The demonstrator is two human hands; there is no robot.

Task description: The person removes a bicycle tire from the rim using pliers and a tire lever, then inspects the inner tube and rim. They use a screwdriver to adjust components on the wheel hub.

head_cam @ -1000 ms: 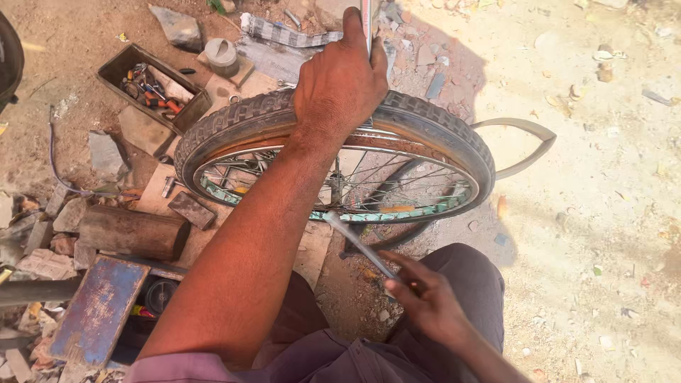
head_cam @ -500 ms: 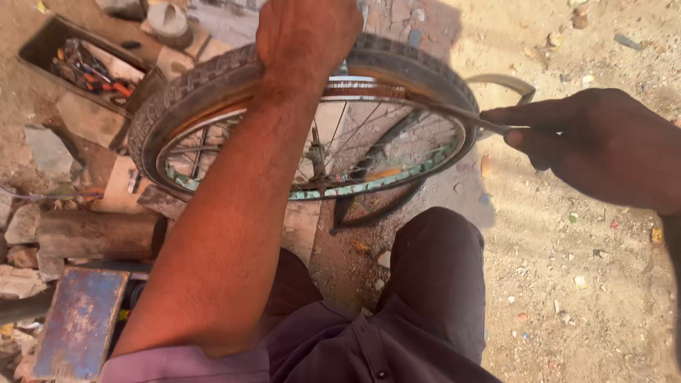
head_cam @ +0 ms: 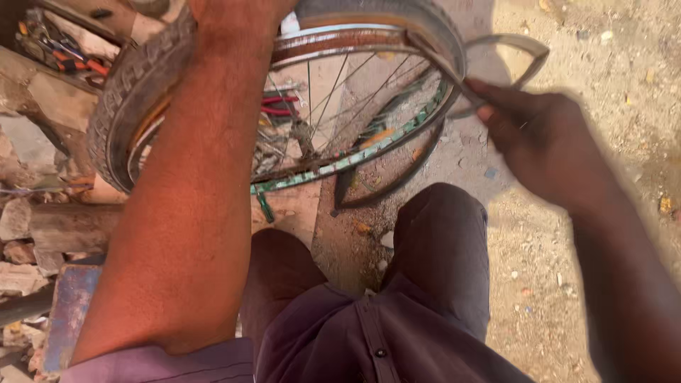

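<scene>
Sandy, stony ground fills the scene, seen from above by a person looking down past their own knees in dark purple trousers. At far left, broken bricks and stone rubble lie beside a flat blue metal slab, and a dark tray of small tools with orange handles sits near the top edge. Just right of these stands a worn bicycle wheel with a grey treaded tyre, rusty rim and thin spokes, tilted in front of the knees. The left forearm stretches up across the tyre; its hand is cut off by the top edge, so I cannot tell its grip. Further right, the right hand is closed around a slim grey metal lever whose tip meets the tyre's right edge.
</scene>
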